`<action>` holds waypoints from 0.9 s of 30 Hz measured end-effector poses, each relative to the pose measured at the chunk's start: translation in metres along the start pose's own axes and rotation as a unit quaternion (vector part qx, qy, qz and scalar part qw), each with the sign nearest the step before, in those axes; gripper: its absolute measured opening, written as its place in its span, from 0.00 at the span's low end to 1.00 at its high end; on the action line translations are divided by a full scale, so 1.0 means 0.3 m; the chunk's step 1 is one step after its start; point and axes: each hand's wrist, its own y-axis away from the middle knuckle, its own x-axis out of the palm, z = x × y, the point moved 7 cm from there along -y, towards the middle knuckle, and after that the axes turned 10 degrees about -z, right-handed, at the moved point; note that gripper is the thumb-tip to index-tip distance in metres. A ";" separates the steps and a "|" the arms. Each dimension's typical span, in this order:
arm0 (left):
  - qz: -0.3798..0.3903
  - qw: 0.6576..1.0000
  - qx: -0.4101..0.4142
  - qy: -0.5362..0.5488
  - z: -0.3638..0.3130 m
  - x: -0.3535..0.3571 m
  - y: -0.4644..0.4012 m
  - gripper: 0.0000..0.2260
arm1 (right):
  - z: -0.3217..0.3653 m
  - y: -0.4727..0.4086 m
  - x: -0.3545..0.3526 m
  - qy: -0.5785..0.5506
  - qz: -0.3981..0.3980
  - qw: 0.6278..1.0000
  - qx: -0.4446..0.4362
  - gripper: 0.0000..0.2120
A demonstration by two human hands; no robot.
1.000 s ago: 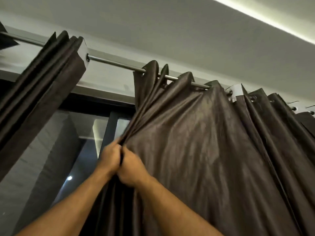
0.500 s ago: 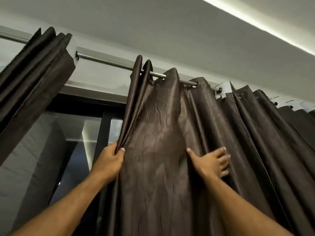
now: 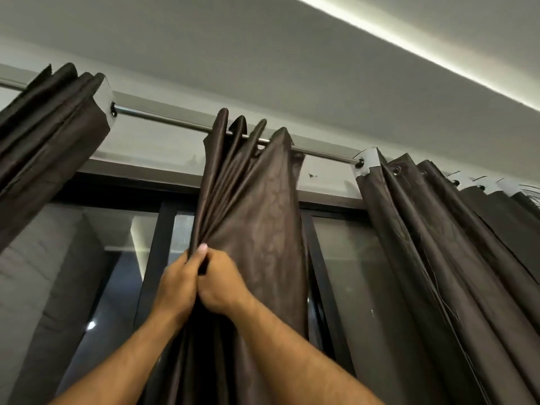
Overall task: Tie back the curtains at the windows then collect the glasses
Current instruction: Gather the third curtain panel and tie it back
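Dark brown curtain [image 3: 254,206] bunched into folds, left hand [image 3: 176,287] and right hand [image 3: 223,283] gripping it

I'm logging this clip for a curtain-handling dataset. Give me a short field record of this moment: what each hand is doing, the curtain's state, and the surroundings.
left hand: grips the gathered folds of the middle curtain panel
right hand: grips the same folds, touching the left hand
middle curtain panel: dark brown, bunched into pleats, hanging from the rod
other curtains: one bunched at left, one at right
window: glass exposed either side of the panel
tie-back: none visible
glasses: not in view
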 end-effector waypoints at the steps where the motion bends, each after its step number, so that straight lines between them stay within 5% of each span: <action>1: -0.015 1.000 0.000 0.014 -0.004 -0.007 -0.005 0.08 | 0.015 -0.002 0.014 -0.009 0.024 1.000 -0.003 0.15; 4: -0.009 0.999 0.027 -0.023 -0.014 -0.015 -0.012 0.06 | -0.025 -0.004 -0.029 -0.098 0.090 0.990 0.048 0.15; 6: 0.008 0.998 0.036 -0.050 -0.012 -0.016 -0.011 0.10 | -0.072 0.021 -0.119 -0.128 0.077 0.985 0.087 0.04; 8: 0.024 0.997 0.034 -0.065 -0.004 -0.018 -0.006 0.11 | -0.154 0.018 -0.287 -0.074 -0.102 0.987 0.096 0.11; 10: 0.026 0.996 0.028 -0.079 0.004 -0.027 -0.003 0.12 | -0.227 0.043 -0.481 0.086 -0.329 0.935 0.104 0.15; 12: 0.022 0.995 0.030 -0.088 0.008 -0.044 -0.004 0.13 | -0.329 0.052 -0.566 0.182 -0.386 0.887 0.179 0.33; 14: 0.020 0.995 0.031 -0.096 0.006 -0.067 -0.007 0.12 | -0.442 0.037 -0.564 0.094 -0.300 0.902 0.297 0.49; 16: 0.025 0.994 0.029 -0.102 -0.001 -0.088 -0.003 0.12 | -0.457 0.023 -0.499 -0.037 -0.182 0.927 0.326 0.41; 19: 0.034 0.992 0.037 -0.112 -0.019 -0.111 0.011 0.15 | -0.349 -0.008 -0.373 -0.015 -0.089 0.970 0.227 0.16; 27: 0.011 0.997 0.049 -0.051 -0.118 -0.177 -0.006 0.24 | 0.118 -0.130 -0.012 0.028 0.012 0.999 0.012 0.23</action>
